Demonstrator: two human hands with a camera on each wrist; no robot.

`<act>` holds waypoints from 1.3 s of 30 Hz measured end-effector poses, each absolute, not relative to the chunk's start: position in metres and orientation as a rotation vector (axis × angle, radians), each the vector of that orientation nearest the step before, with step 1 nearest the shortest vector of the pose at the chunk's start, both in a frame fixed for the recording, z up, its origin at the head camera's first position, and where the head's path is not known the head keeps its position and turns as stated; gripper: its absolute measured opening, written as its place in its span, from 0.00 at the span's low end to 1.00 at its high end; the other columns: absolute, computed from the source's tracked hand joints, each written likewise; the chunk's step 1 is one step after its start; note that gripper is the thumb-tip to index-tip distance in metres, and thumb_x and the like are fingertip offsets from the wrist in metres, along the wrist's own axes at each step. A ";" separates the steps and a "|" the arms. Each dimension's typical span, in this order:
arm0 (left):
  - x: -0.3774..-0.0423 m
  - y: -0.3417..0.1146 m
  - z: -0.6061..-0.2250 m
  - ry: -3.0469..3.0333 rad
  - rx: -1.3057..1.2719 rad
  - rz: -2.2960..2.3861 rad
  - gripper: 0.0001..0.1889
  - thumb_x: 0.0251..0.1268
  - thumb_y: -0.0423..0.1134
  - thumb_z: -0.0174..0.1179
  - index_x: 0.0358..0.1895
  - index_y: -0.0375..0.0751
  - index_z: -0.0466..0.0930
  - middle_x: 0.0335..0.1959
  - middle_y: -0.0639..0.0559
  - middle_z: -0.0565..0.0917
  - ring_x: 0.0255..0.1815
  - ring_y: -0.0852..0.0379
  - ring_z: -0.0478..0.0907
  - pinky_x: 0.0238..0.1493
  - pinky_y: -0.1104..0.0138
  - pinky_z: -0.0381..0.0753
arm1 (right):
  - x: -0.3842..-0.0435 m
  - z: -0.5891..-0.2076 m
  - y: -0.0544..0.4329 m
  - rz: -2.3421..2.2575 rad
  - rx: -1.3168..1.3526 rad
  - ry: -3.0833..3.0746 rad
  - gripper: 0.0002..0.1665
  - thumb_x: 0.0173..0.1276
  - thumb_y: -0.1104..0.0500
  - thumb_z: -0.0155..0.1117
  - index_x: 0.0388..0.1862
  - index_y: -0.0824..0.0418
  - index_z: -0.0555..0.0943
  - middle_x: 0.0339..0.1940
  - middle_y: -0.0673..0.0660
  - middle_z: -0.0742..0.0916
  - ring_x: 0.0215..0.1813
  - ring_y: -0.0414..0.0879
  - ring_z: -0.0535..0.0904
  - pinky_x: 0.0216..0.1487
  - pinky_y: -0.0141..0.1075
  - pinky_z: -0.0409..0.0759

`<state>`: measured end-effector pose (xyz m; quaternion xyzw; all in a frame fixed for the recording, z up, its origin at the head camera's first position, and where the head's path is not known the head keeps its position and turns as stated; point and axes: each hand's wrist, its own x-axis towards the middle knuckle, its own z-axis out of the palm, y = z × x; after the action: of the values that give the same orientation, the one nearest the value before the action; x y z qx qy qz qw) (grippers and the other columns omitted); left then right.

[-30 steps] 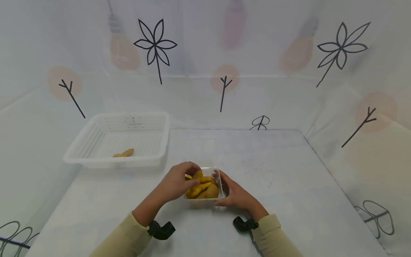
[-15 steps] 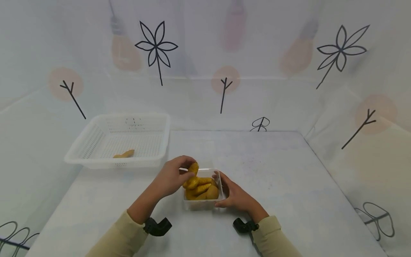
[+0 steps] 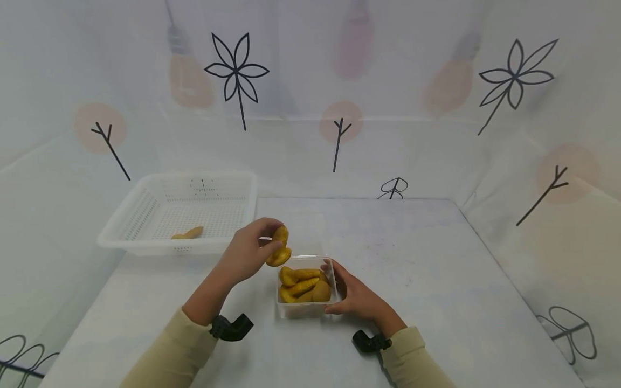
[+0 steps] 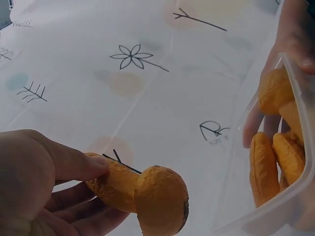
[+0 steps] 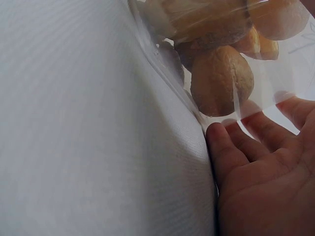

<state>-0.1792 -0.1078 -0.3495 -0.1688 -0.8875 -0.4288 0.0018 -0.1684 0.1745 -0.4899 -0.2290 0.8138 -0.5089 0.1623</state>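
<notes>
1. My left hand (image 3: 245, 252) pinches a yellow mushroom (image 4: 142, 196) by its stem, thumb on one side and fingers on the other
2. The mushroom is up in the air near the far left corner of the clear box (image 3: 305, 309), not touching it
3. My right hand (image 3: 356, 293) curves round the right side of the box, fingers a bit apart, tips on the plastic
4. I think the mushroom is light and hard, and its bumpy skin should not slip much
5. The stem seems best to hold, since the fat round cap could roll out of my fingers
6. The box looks thin and might bend, so I should squeeze it gently
</notes>
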 end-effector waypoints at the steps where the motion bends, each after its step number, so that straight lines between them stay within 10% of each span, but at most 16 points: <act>1: -0.180 -0.110 -0.348 -2.780 -0.518 -1.354 0.18 0.67 0.41 0.61 0.59 0.48 0.73 0.55 0.52 0.80 0.57 0.53 0.79 0.54 0.60 0.83 | -0.169 -0.490 0.174 -1.453 -0.656 2.320 0.66 0.50 0.52 0.79 0.79 0.47 0.45 0.78 0.51 0.61 0.79 0.51 0.54 0.75 0.52 0.56; 39: -0.228 -0.185 -0.345 -2.600 -0.183 -1.257 0.20 0.70 0.40 0.57 0.63 0.42 0.71 0.59 0.40 0.78 0.60 0.42 0.78 0.56 0.52 0.81 | -0.168 -0.490 0.174 -1.442 -0.663 2.335 0.67 0.49 0.51 0.79 0.79 0.48 0.45 0.78 0.51 0.61 0.79 0.51 0.55 0.75 0.50 0.58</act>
<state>-0.2282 -0.1850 -0.3455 -0.0627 -0.8915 -0.4312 0.1237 -0.1679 0.1740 -0.4902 -0.2319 0.8166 -0.5043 0.1584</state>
